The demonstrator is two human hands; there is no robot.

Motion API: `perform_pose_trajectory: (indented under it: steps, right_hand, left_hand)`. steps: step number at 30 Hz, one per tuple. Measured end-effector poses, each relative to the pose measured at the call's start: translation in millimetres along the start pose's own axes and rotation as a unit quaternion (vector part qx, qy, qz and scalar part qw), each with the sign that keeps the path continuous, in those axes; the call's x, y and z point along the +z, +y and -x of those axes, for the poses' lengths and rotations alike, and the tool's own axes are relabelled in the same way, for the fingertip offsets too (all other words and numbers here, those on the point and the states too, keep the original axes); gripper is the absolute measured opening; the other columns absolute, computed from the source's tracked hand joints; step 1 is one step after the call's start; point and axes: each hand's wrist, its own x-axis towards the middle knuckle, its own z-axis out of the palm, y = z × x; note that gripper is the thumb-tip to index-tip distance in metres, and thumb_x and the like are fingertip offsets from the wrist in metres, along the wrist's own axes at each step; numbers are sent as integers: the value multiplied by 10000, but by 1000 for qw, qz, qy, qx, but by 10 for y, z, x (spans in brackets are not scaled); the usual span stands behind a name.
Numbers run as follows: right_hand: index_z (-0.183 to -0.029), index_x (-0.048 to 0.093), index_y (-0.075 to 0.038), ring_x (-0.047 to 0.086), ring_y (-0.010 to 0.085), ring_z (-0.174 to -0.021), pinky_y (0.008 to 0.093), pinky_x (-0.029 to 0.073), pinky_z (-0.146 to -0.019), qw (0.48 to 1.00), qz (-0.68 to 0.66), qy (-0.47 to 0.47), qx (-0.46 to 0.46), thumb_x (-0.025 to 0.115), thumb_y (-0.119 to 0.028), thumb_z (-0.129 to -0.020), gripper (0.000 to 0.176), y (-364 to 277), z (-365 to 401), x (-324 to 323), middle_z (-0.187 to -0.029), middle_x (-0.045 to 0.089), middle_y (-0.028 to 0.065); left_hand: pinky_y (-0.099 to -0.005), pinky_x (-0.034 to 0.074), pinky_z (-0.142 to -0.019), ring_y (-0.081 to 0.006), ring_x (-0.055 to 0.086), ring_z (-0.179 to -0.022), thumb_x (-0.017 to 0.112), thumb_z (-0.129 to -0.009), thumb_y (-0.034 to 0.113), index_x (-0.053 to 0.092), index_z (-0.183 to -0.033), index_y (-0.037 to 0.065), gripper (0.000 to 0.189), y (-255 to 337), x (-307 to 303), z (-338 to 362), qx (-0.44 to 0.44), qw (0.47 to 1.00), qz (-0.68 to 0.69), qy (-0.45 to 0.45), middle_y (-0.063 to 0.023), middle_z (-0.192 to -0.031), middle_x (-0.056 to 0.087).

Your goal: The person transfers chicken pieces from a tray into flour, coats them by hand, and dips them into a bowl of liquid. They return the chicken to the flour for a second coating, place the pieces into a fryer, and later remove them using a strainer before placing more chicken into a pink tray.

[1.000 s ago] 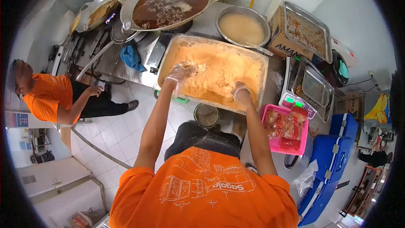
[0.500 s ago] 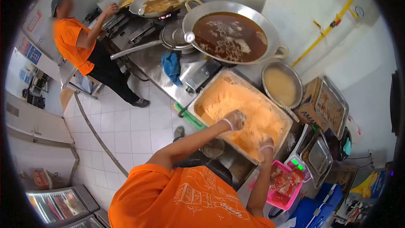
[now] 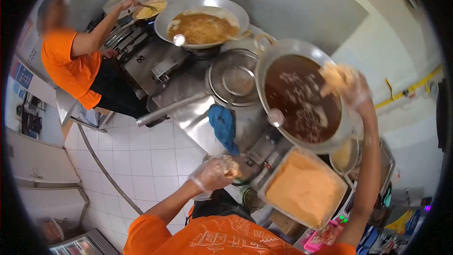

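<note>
My right hand [image 3: 357, 92], in a clear plastic glove, grips a coated piece of food [image 3: 338, 79] over the right side of a big wok of dark bubbling oil [image 3: 302, 99]. Closed round a smaller coated piece [image 3: 230, 167], my gloved left hand [image 3: 211, 174] is raised in front of my body, left of the flour tray. The rectangular tray [image 3: 306, 190] of orange-tinted flour lies below the wok. A blue cloth [image 3: 222, 125] hangs over the counter's edge between my left hand and the round strainers [image 3: 237, 79].
Another person [image 3: 71, 61] in an orange shirt stirs a pan [image 3: 152, 8] at the back left. A second wok [image 3: 203, 26] of oil sits beside it. A long metal handle [image 3: 174, 107] crosses the counter. A pink basket [image 3: 321, 238] and a bowl of pale liquid [image 3: 343, 155] are at the right.
Both hands have left the flour tray, each with a coated piece. My right hand has moved up over the wok, my left hand out to the left. The view has shifted.
</note>
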Motion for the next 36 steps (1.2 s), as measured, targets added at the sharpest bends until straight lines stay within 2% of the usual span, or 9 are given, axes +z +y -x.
perform_pose_trajectory:
  steps: [3,10,15,21,23,27,30,33,36]
  right_hand:
    - [-1142,552,-83,550,280,-1021,382,448,-884,968,-103,216,-79,608,-316,-823,398,-440,-1832,191,-1127,565,141]
    - [-1055,592,-44,612,242,-787,366,502,-749,943,-301,-144,3,676,-225,-747,367,-1984,-4271,804,-994,607,154]
    - [-865,641,-59,595,262,-768,377,471,-693,982,-159,91,-54,675,-163,-681,214,-1649,-5326,2882,-865,632,148]
    - [-919,628,-64,600,307,-852,365,486,-731,978,-165,117,-61,551,-138,-781,175,-978,-4549,1520,-931,627,155]
    - [-949,612,-61,585,307,-876,369,467,-780,969,-192,131,-79,545,-156,-793,194,-858,-4115,925,-926,625,144]
    - [-1000,599,-71,560,278,-976,390,427,-873,983,-92,143,-63,552,-170,-823,208,-722,-2716,-18,-990,620,94]
    - [-1027,611,-88,563,251,-988,379,425,-878,974,11,218,-61,541,-149,-841,208,-530,-1508,-181,-1033,617,57]
    - [-1060,615,-78,567,256,-969,365,462,-819,977,-73,134,148,556,-143,-838,239,-311,-346,6,-1049,616,71]
    - [-1058,609,-32,586,206,-865,321,499,-698,758,-475,128,429,528,-185,-883,246,6,997,800,-991,618,60]
  left_hand:
    - [-362,482,-686,-236,586,-732,640,-755,197,589,-879,105,163,-432,-788,324,9,993,-43,110,-69,-815,596]
    - [-364,491,-708,-243,587,-778,665,-704,119,620,-873,96,177,-1009,-2391,408,-136,959,-112,222,-78,-842,606]
    - [-361,476,-689,-257,585,-777,676,-705,125,618,-863,93,171,-1653,-3432,-199,13,920,-297,257,-95,-802,603]
    - [-372,470,-759,-305,581,-836,697,-698,214,644,-847,62,220,-3086,-3997,-1689,-31,907,-342,244,-145,-842,618]
    - [-373,476,-783,-295,599,-893,716,-643,217,660,-932,66,331,-3396,-4072,-2218,-166,939,-300,15,-151,-932,637]
    - [-365,481,-823,-282,607,-958,689,-646,211,662,-981,67,365,-4664,-3807,-2749,-181,885,-429,-10,-159,-1040,628]
    - [-360,483,-846,-279,604,-994,625,-715,200,661,-966,48,296,-4617,-3857,-2985,-255,854,-451,37,-159,-1091,614]
    - [-381,485,-747,-263,613,-904,476,-833,139,590,-1022,71,231,-3766,-4146,-3070,-110,811,-564,107,-157,-959,627]
    - [-398,506,-690,-303,622,-776,537,-792,142,594,-921,60,162,-2531,-4228,-3276,-29,821,-547,163,-117,-846,641]
